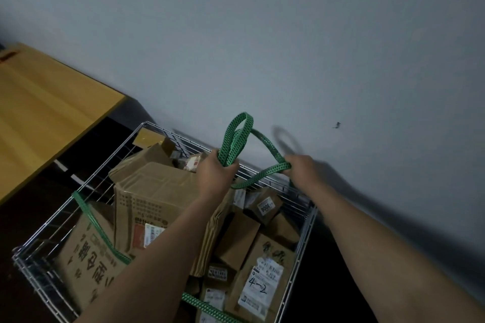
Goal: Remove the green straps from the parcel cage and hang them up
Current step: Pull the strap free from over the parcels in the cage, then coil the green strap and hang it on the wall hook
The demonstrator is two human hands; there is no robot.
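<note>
A wire parcel cage (86, 183) full of cardboard boxes stands against a grey wall. My left hand (214, 174) grips a bundle of folded loops of a green perforated strap (237, 139) above the cage's far edge. From that bundle the strap arcs to the right, where my right hand (301, 169) pinches it at a bend. A second green strap (91, 220) runs from the cage's left rim across a large box, passes under my left forearm and shows again near the bottom edge.
A yellow wooden tabletop (47, 113) lies at the left, beyond the cage. A small dark hook or mark (336, 125) sticks out of the grey wall to the right of the hands. The floor around the cage is dark.
</note>
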